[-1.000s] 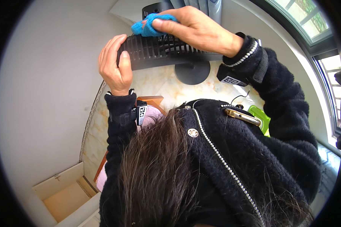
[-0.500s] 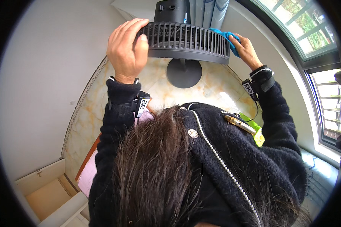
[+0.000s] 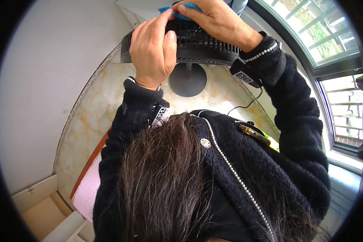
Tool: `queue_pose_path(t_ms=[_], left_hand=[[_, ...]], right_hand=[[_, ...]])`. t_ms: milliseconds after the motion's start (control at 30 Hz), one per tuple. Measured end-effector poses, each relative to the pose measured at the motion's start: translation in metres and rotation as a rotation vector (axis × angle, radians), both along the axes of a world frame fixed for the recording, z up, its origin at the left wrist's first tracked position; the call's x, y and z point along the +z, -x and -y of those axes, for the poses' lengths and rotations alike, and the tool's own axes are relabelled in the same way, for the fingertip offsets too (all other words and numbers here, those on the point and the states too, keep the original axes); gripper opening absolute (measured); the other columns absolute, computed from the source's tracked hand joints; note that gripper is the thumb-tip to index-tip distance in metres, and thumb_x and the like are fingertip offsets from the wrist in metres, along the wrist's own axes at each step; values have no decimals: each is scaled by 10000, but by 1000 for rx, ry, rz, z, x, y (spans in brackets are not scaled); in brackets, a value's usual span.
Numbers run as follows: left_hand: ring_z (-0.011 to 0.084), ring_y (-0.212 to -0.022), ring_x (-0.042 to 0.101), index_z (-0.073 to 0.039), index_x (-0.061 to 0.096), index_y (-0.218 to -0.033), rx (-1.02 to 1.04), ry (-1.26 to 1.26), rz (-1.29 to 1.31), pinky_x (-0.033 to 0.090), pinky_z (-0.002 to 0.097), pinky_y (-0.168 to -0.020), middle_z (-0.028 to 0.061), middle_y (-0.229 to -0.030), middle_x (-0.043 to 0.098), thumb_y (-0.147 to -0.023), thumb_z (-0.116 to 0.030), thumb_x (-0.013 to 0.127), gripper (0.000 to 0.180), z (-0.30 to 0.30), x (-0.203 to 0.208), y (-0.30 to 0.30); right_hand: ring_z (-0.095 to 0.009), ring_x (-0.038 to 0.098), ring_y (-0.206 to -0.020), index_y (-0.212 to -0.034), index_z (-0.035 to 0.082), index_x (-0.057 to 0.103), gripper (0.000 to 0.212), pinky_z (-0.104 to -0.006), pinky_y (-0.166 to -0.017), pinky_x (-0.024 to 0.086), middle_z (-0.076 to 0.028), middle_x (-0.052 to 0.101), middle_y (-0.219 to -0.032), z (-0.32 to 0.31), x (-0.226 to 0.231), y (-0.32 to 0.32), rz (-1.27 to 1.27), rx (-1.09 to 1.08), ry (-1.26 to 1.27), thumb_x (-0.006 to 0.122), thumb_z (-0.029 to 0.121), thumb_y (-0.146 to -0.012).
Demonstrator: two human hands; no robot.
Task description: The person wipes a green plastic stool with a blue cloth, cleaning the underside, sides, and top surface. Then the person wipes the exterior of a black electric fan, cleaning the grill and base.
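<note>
A black pedestal fan (image 3: 201, 53) stands in front of me, its round base on the floor below the slatted head. My left hand (image 3: 153, 52) grips the fan's cage left of centre, fingers over the top edge and thumb on the near side. My right hand (image 3: 220, 24) reaches across the top of the cage with a bright blue cloth (image 3: 182, 16) bunched under its fingers. The fingertips of both hands come close together at the cloth; whether the left ones touch it I cannot tell. Part of the cage is hidden behind my hands.
On the right is a barred window (image 3: 318, 36). An open wooden drawer or box (image 3: 44, 213) lies at the lower left, near a pink-covered surface with a brown edge (image 3: 86, 189). The floor (image 3: 92, 109) is marbled tile. A thin cable (image 3: 246, 105) hangs from my right wrist device.
My right hand has moved left from the cage's right side to its top, bringing the blue cloth along. My left hand has shifted right along the cage, and the fan's head has turned slightly.
</note>
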State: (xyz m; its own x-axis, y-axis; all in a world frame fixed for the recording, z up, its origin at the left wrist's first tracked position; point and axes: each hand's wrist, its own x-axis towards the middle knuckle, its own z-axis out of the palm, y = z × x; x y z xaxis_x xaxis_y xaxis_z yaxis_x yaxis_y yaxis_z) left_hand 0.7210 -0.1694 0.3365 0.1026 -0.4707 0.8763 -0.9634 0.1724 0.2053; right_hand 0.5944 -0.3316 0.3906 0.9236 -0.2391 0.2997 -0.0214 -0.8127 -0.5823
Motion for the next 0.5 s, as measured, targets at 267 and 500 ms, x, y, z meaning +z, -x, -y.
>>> queue_pose_path(t_ms=[267,500], left_hand=[[308,-1190,591,-65,575,-1338,-186,-127,127,423,436,-1046,116,-1263,650,-991,-303,545,422,-2,-1,-21],[310,-1269,553,-79,568,-1381,-151,-177,-58,396,390,-1080,108,-1361,613,-1070,-429,405,496,-12,-11,-105]], right_hand=[[-112,594,-710,-1121,-37,685,397,-286,-652,505,-85,606,-789,81,-40,95,-419,-190,-15,522,319,-1059],[-140,552,-640,-992,-110,672,521,-328,-619,482,-70,615,-731,79,-52,94,-348,-589,-101,569,400,-1019]])
